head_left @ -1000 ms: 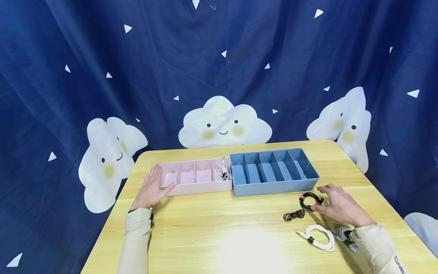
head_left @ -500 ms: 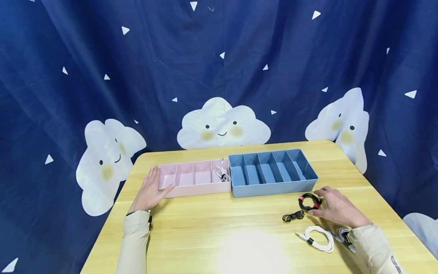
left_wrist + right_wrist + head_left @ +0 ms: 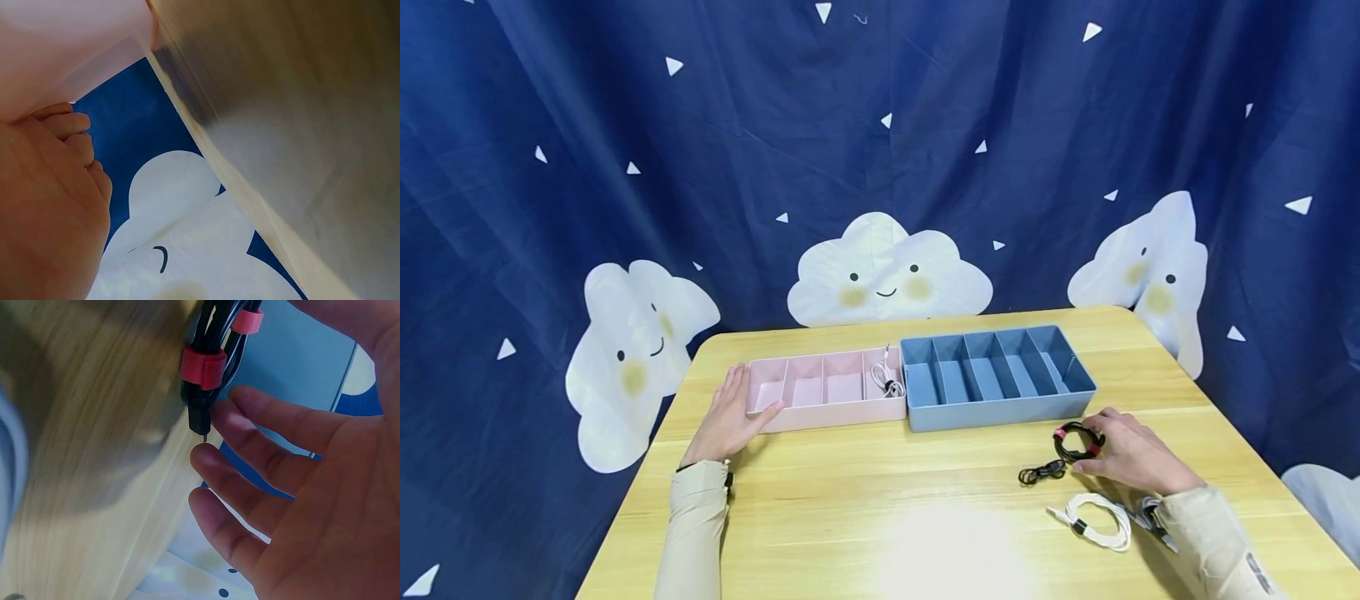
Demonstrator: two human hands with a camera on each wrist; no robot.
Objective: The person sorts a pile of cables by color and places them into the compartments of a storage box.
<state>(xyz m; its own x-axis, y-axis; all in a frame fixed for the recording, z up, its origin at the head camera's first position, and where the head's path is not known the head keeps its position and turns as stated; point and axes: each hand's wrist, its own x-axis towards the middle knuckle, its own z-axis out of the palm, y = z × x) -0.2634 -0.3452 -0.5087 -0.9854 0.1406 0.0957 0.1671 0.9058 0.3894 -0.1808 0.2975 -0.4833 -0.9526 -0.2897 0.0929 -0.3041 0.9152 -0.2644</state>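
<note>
The right hand (image 3: 1135, 452) is at the coiled black cable (image 3: 1062, 449), which lies on the table (image 3: 820, 508) just in front of the right end of the blue box (image 3: 1000, 412). Its fingers are spread and gently bent, with thumb and forefinger on either side of the coil; whether they touch it, I cannot tell. Two red straps (image 3: 203, 367) bind the cable. The left hand (image 3: 725, 423) rests at the far end of the pink box (image 3: 842, 413), which stands left of the blue box and against it; the thumb is spread from the fingers, over the front edge. A white cord (image 3: 887, 383) sits in the pink box's compartment nearest the blue box. Farther in front of the blue box than the cable lie a small black cord (image 3: 1042, 473), a white coil (image 3: 1124, 527) and a bundle partly hidden by the right sleeve (image 3: 1213, 533).
</note>
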